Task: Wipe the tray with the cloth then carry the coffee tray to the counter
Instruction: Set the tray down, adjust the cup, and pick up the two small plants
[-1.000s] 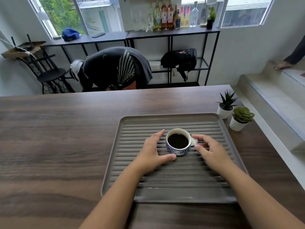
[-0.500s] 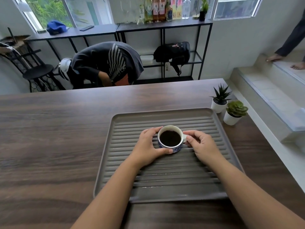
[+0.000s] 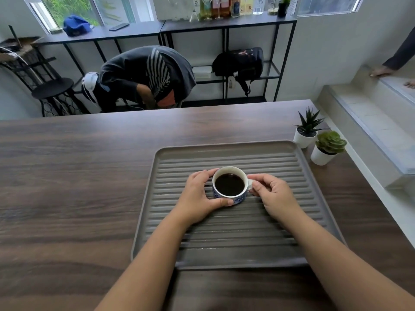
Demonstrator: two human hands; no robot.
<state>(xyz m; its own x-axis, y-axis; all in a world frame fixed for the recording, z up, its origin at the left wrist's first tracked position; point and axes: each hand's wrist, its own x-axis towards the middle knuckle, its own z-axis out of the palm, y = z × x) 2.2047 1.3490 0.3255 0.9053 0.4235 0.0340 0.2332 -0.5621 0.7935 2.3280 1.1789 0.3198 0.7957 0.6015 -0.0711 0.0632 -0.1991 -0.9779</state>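
Holding: our left hand (image 3: 197, 194) cups the coffee cup (image 3: 230, 185); right hand (image 3: 272, 196) pinches its handle.
Place: tray (image 3: 224, 153) centre; plants (image 3: 318, 140) at two o'clock.
Risk: we could spill brimming coffee by lifting unevenly.

Daylight from windows (image 3: 74, 10) at top, soft and even, moderately bright. Faint shadows under forearms on the tray (image 3: 226, 153); small wet glints on its ridges. Wide-angle bending at frame edges, table (image 3: 67, 176) far edge curved. Slight softness toward corners; center sharp.
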